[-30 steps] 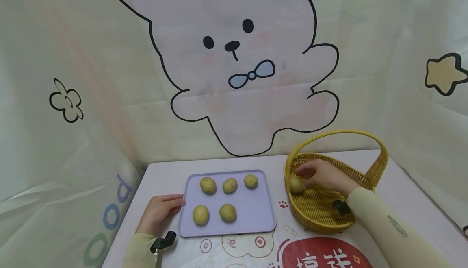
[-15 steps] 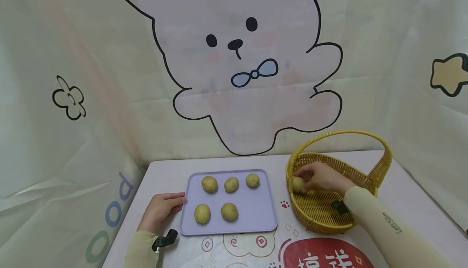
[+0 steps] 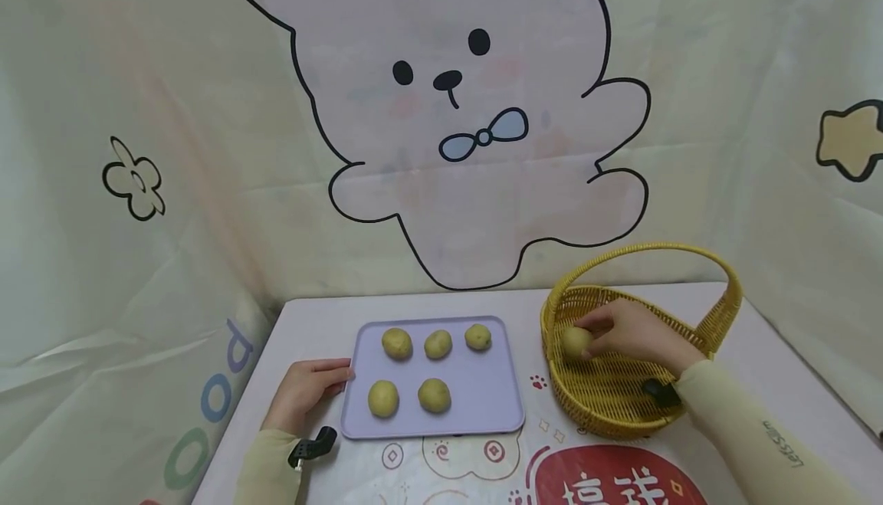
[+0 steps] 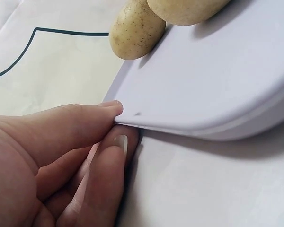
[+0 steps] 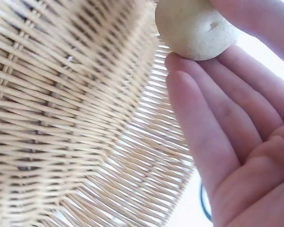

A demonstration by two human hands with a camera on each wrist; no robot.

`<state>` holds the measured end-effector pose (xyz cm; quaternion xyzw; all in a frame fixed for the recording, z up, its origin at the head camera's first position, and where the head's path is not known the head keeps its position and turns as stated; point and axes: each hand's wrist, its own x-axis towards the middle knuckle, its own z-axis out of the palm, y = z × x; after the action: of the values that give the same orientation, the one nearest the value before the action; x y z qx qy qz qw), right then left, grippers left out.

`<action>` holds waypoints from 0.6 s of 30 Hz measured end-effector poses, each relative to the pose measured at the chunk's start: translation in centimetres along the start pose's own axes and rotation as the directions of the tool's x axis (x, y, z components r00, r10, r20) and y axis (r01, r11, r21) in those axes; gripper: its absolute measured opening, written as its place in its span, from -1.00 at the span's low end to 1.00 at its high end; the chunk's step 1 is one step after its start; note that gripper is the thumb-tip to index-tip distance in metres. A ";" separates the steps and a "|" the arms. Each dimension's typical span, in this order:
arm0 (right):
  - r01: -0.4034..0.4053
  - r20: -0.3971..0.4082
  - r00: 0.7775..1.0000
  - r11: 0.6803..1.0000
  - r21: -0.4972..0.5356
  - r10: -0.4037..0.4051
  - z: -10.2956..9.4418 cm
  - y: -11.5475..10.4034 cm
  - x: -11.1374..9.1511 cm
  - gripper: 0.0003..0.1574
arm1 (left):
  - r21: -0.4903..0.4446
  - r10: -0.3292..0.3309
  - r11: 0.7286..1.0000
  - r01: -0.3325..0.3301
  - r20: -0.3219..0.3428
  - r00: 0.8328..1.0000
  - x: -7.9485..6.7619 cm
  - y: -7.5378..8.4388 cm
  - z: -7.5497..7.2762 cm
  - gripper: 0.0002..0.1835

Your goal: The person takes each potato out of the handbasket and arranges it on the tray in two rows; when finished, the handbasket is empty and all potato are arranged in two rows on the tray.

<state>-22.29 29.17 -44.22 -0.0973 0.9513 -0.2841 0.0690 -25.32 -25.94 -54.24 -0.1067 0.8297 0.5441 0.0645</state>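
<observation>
My right hand is inside the yellow wicker basket, holding a potato between thumb and fingers near the basket's left wall. In the right wrist view the same potato sits at the fingertips, with the woven wall beside it. At the left edge of a lilac tray, my left hand pinches the rim. The left wrist view shows one digit on top of the rim and others below it. Several potatoes lie on the tray in two rows, among them one at the front left.
An arched handle rises over the basket. Tray and basket stand on a white table with a printed cover and a red patch at the front. Behind hangs a curtain with a cartoon bear.
My right hand has drawn the potato slightly to the right, away from the basket's left wall. The left hand stays at the tray's edge. The head view has shifted a little.
</observation>
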 end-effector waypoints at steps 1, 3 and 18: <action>-0.001 -0.008 1.000 1.000 -0.001 0.001 -0.3 -0.3 -0.5 -0.40 | -0.001 -0.003 1.000 0.003 0.000 1.000 0.0 0.0 0.0 -0.57; -0.001 -0.019 1.000 1.000 -0.010 0.001 -0.7 -0.8 -1.4 -0.37 | -0.014 -0.010 1.000 0.011 0.004 1.000 0.0 0.1 0.1 -0.58; -0.025 0.001 1.000 0.992 0.121 0.025 0.1 -6.1 -5.6 -0.37 | -0.048 -0.017 0.999 0.017 0.001 1.000 0.1 -0.1 0.0 -0.57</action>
<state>-15.97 25.33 -40.53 -0.0808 0.9335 -0.3404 0.0780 -25.39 -25.98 -54.31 -0.1151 0.8155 0.5633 0.0668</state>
